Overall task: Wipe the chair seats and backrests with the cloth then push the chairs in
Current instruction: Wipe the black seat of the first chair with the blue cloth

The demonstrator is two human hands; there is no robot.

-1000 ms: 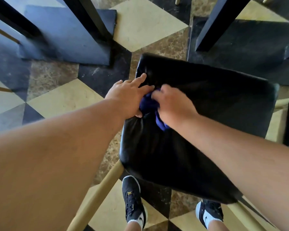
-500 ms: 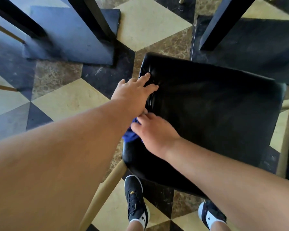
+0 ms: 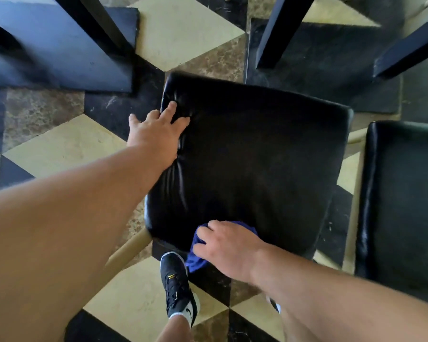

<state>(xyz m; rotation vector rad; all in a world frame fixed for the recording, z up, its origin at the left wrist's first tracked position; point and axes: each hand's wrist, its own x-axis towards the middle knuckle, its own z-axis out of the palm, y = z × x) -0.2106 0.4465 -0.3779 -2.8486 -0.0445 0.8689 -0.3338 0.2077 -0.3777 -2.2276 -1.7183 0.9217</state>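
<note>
Blue cloth (image 3: 196, 262) is at the near edge of the black chair seat (image 3: 257, 156), bunched under my right hand (image 3: 230, 248), which presses it down with fingers spread. My left hand (image 3: 156, 134) rests flat on the seat's far-left corner, fingers splayed, gripping nothing. Another black seat (image 3: 400, 193) stands just to the right. My black shoe (image 3: 177, 285) is planted on the checkered floor (image 3: 59, 149) beside the cloth.

No legible text — swoosh mark (image 3: 188, 311) on black sneaker (image 3: 177, 285) heel; yellow tongue emblem (image 3: 171, 276) unreadable.
</note>
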